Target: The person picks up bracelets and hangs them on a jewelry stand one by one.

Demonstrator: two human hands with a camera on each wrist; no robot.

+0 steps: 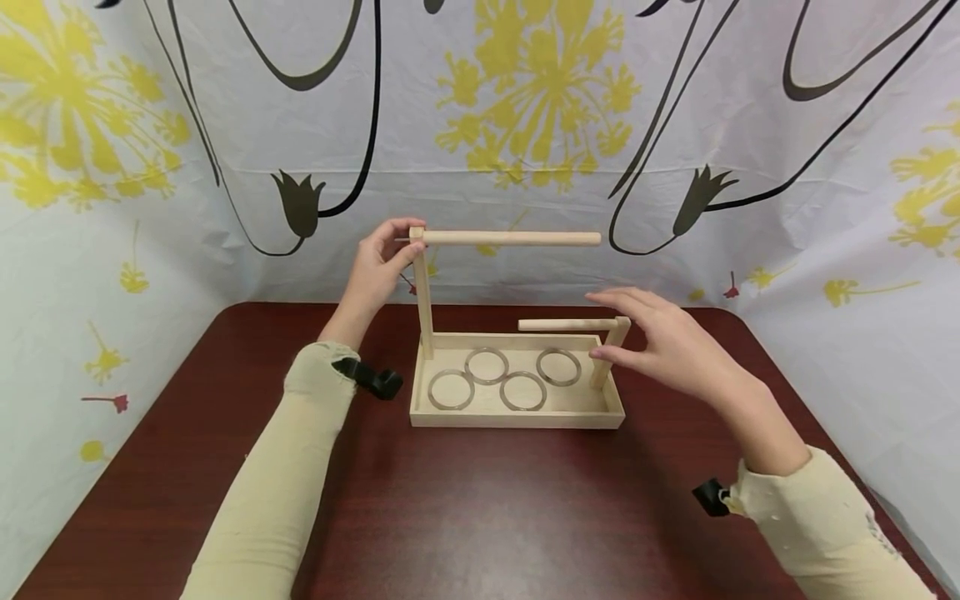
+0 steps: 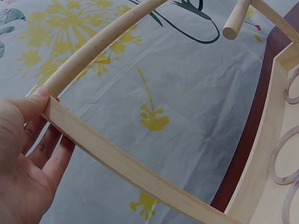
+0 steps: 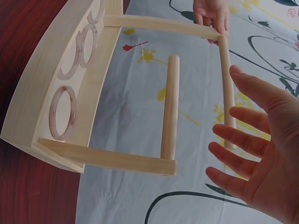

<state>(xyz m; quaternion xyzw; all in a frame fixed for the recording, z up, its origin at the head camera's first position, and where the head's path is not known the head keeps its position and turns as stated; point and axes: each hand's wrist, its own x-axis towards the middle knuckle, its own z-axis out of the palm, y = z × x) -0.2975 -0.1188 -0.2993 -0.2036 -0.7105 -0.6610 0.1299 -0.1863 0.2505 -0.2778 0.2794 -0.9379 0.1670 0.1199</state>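
Note:
A pale wooden stand has a shallow tray (image 1: 517, 422), a tall post (image 1: 423, 300) at its left end and a short post (image 1: 611, 354) at its right end. A long round dowel (image 1: 517, 238) runs rightward from the tall post's top; a shorter dowel (image 1: 562, 325) points left from the short post. My left hand (image 1: 377, 265) pinches the tall post at its top corner, thumb in front and fingers behind. Beside the short post, my right hand (image 3: 275, 140) hovers with spread fingers and holds nothing. Several translucent rings (image 3: 53, 114) lie inside the tray.
The tray stands on a dark red-brown table (image 1: 465, 517). White cloth (image 1: 405, 125) with yellow and dark flower prints hangs behind the table and at both sides. Each sleeve carries a small black wrist device.

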